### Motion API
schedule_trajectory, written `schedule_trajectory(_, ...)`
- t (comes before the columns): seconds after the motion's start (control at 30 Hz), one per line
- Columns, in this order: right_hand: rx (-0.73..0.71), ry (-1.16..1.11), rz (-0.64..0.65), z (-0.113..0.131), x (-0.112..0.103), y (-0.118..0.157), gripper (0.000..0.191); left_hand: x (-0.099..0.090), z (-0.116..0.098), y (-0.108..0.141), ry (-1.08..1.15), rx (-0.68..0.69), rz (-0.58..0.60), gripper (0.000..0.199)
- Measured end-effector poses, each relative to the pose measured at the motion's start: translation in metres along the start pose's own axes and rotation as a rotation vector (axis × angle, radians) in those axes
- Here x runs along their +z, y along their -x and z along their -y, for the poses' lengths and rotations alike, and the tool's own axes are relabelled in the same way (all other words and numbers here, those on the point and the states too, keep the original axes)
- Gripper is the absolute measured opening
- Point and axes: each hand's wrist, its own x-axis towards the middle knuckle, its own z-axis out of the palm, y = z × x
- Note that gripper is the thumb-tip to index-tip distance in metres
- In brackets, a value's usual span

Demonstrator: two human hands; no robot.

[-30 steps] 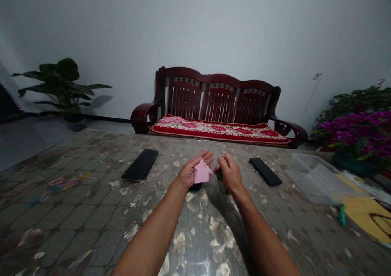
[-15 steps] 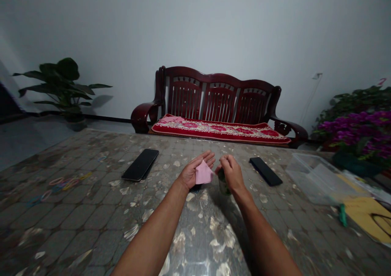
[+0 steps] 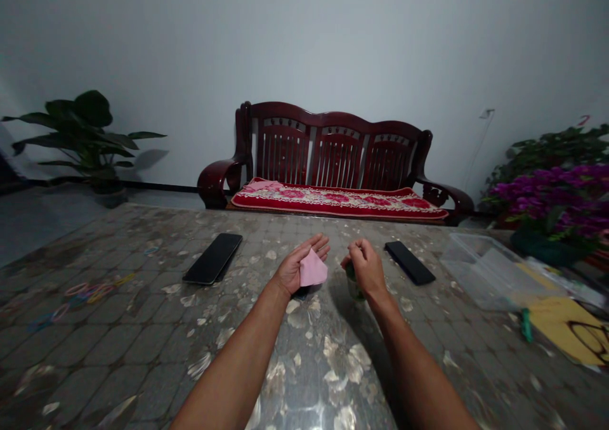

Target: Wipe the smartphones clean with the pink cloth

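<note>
My left hand point(image 3: 288, 273) is turned palm up over the table, its fingers stretched out. A small folded pink cloth point(image 3: 313, 269) lies on that palm, and the thumb presses it there. Beneath this hand a dark flat object point(image 3: 301, 293) shows only in part on the table. To the right, my right hand point(image 3: 367, 266) is closed, with its fingers curled together. Just below those fingers is a greenish, partly see-through object point(image 3: 353, 284), mostly hidden by the hand; its kind and whether it is gripped are unclear.
Black phone-like slabs lie at left point(image 3: 214, 259) and right point(image 3: 410, 263) on the patterned table point(image 3: 143, 354). Several coloured loops point(image 3: 92, 292) are at far left. On the right are a clear plastic box point(image 3: 480, 278), a green object point(image 3: 526, 325), a yellow sheet point(image 3: 556, 322) and glasses point(image 3: 590, 340).
The gap between my hands has widened slightly, my right hand shifting a little right. The pink cloth stays in my left hand. The whole view has turned slightly.
</note>
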Motion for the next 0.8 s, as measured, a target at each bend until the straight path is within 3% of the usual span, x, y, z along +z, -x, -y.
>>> schedule_trajectory(0.4, 0.005, 0.091, -0.017, -0.0042, -0.0021, -0.0002, 0.021, 0.0051, -0.0059, 0.0016, 0.017, 0.047, -0.052, 0.042)
schedule_trajectory(0.8, -0.013, -0.033, -0.038, -0.0020, -0.0016, -0.0022, 0.024, 0.0068, -0.0058, 0.0023, 0.008, 0.047, -0.037, 0.044)
